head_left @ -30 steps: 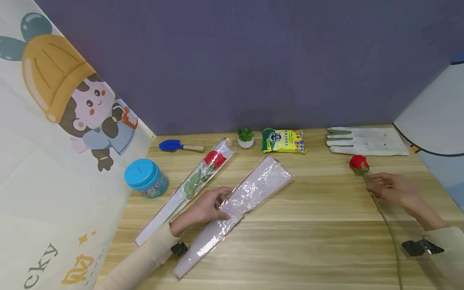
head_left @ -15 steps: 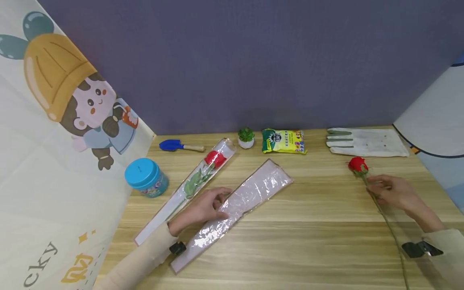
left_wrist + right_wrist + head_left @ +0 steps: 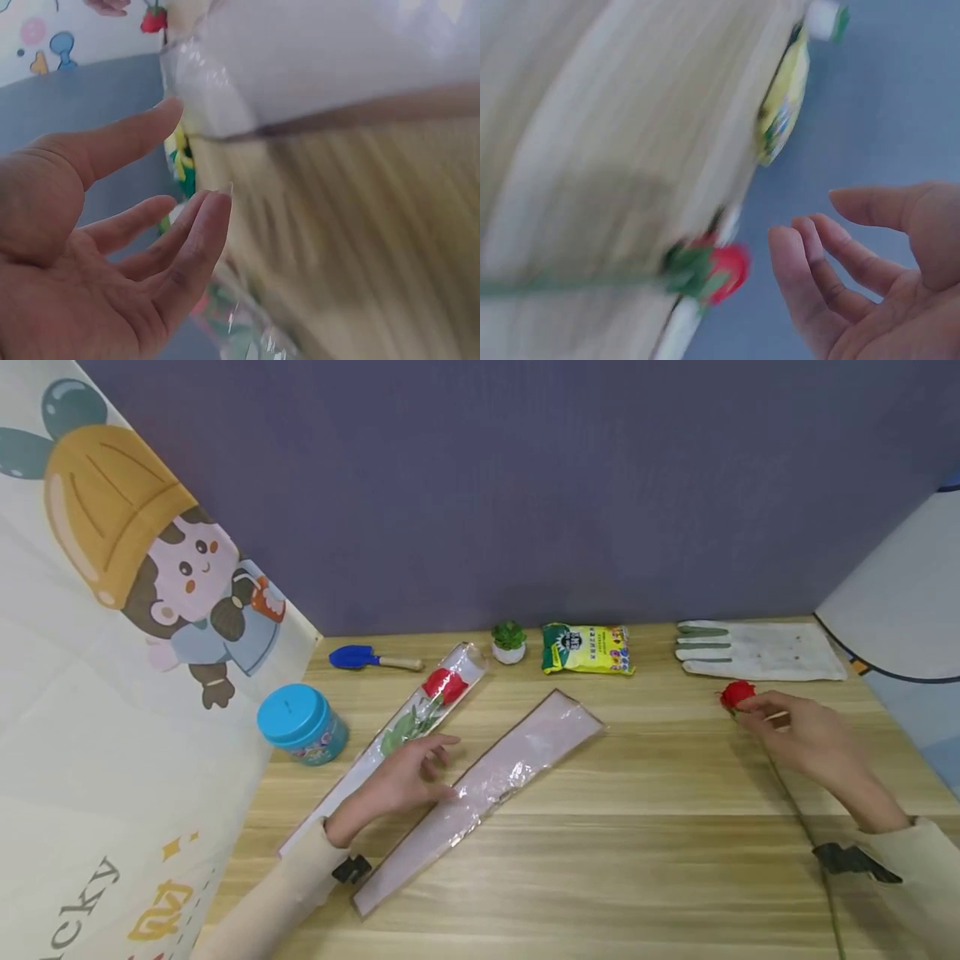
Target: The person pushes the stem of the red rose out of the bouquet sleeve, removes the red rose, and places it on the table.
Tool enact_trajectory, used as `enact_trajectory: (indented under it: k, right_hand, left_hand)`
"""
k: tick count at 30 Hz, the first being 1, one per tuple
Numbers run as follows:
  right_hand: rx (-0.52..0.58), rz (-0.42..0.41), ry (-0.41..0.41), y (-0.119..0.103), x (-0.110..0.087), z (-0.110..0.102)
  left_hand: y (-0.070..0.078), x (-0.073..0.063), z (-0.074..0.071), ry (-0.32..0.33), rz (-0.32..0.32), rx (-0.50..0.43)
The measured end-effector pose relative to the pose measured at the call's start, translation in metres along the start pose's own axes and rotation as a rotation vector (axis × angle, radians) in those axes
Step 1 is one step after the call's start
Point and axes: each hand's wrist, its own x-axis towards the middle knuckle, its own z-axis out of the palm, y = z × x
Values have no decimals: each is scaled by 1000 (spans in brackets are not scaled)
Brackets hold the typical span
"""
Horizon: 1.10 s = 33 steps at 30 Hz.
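Observation:
My left hand [image 3: 401,781] hovers between two clear-fronted flower sleeves, its fingers relaxed and apart with nothing between them. To its right, a pale flower sleeve [image 3: 536,747] with no flower in it lies diagonally on the table. The other sleeve [image 3: 468,664], under and behind this hand, contains a red rose [image 3: 445,686] with green leaves. On the right side, a single long-stemmed red rose [image 3: 737,693] lies on the table. My right hand [image 3: 806,735] is just above it; in the right wrist view the loosely bent fingers [image 3: 791,281] stand apart from the bloom.
A blue-lidded tub [image 3: 300,722] stands at the left. Along the back lie a blue trowel [image 3: 356,657], a small potted plant [image 3: 509,643], a yellow-green packet [image 3: 588,649] and a white work glove [image 3: 780,652]. A dark wall panel [image 3: 525,493] rises behind them.
My left hand has let go of the pale sleeve and moved slightly left. My right hand has released the rose stem and risen toward the bloom.

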Motion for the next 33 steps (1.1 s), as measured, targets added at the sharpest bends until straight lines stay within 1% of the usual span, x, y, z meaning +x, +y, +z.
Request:
enact_trajectory:
  k: [2,5,7,10,11,13,16,19,22,25,28,31,33]
  right_hand:
    - [20,-41,14,-18,5,3]
    - [69,-143,59,-45,15,13]
    - [100,-192,57,-63,21,20]
    - [135,-240,11,-91,30,31]
    - [143,-251,-14,-100,33,34]
    - [179,-300,-41,-115,40,43]
    - [245,-351,-92,-137,50,56]
    - [355,-362,-166,-157,60,71]
    - [495,-335,-262,-177,70,88]
    - [656,-268,-374,-198,80,107]
    - [774,-160,-474,-219,88,126]
    - [889,-18,-564,-237,94,143]
    - [957,58,-613,-247,98,154]
  left_hand:
    - [-2,-3,-6,36,-10,-4]
    - [-7,-6,-16,97,-24,-26]
    - [-12,-9,-23,144,-23,-46]
    - [-22,-14,-33,217,-21,-65]
    - [-25,-16,-35,240,-17,-61]
    - [-31,-20,-39,283,-27,-37]
    - [-38,-25,-44,306,-53,0]
    - [-44,-28,-47,302,-80,16]
    - [-48,-29,-48,289,-89,25]
    - [-52,-30,-48,285,-98,22]
    - [-57,-31,-47,285,-123,26]
    - [-61,-32,-45,277,-149,29]
    - [-63,-32,-45,274,-167,30]
